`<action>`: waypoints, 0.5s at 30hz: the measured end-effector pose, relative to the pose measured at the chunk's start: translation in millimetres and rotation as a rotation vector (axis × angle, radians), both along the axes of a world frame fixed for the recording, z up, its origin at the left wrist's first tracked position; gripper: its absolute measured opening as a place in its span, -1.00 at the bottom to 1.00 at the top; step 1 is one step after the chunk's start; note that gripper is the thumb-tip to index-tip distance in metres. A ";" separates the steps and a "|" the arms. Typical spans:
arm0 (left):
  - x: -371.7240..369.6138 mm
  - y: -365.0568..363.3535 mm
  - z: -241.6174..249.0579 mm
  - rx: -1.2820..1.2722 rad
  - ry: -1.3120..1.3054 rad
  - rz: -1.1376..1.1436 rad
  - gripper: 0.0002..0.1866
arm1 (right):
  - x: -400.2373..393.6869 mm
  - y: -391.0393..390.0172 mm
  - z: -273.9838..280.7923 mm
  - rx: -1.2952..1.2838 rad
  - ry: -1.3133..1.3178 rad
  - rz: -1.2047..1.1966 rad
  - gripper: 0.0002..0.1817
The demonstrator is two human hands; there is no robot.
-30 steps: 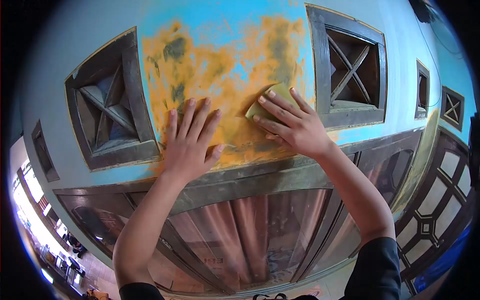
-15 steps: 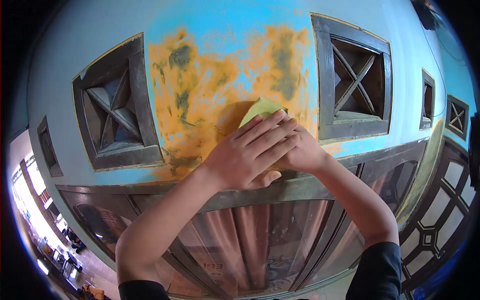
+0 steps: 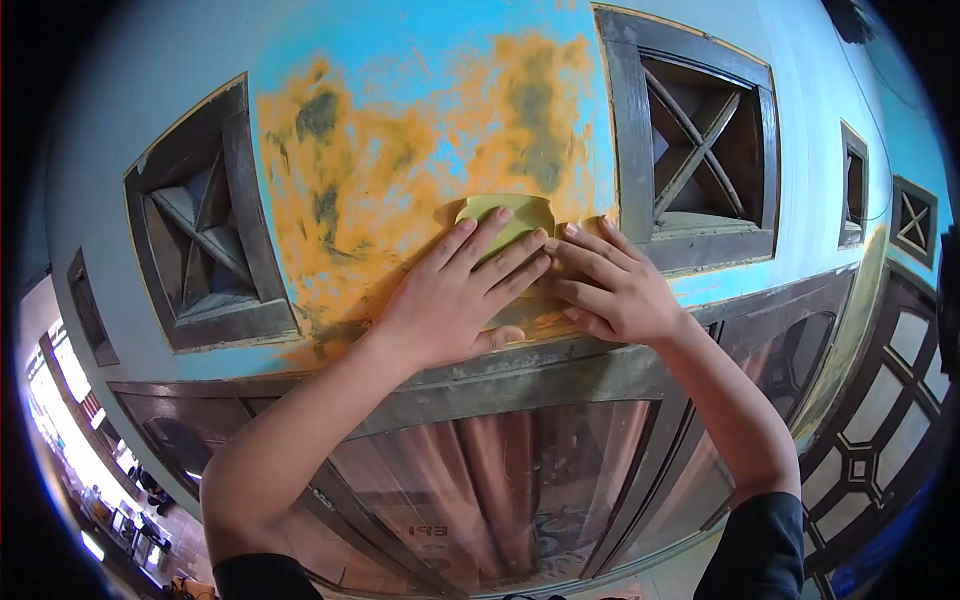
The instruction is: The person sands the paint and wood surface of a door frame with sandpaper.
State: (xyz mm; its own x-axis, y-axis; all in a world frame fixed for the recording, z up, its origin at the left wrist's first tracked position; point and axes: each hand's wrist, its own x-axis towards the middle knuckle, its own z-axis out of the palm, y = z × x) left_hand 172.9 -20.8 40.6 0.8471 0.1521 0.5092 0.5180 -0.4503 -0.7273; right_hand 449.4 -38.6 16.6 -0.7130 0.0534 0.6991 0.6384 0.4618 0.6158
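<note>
A yellow-green sheet of sandpaper point(image 3: 510, 212) lies against the wall over a patch of orange and grey filler point(image 3: 390, 150). My left hand point(image 3: 455, 290) holds it there from the front, palm down on it, the fingers stretched over its face and the thumb out to the side. Just to the right, my right hand point(image 3: 615, 285) rests with its fingers apart and slightly bent, fingertips right at the sheet's right edge. The sheet's lower part is hidden under my left hand.
Dark wooden vents with crossed bars flank the patch, a left vent point(image 3: 205, 230) and a right vent point(image 3: 700, 150). Below runs a wooden ledge point(image 3: 480, 385) over curtained glass panels point(image 3: 500, 480). A panelled door point(image 3: 880, 430) stands at far right.
My right hand has come out from beneath my left hand and now sits to its right with fingers spread. More of the sandpaper shows. The view has shifted slightly.
</note>
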 end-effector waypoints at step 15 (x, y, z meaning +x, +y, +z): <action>27.7 5.3 13.9 0.218 -0.053 -0.284 -0.80 | 8.9 3.1 -3.2 0.043 0.281 0.113 -0.52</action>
State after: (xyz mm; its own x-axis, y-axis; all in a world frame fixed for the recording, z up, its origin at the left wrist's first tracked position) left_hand 200.7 -15.5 54.5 0.8115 -0.2027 0.5481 0.4339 -0.4193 -0.7975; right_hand 458.3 -35.5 13.4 -0.4915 -0.0495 0.8695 0.7322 0.5171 0.4433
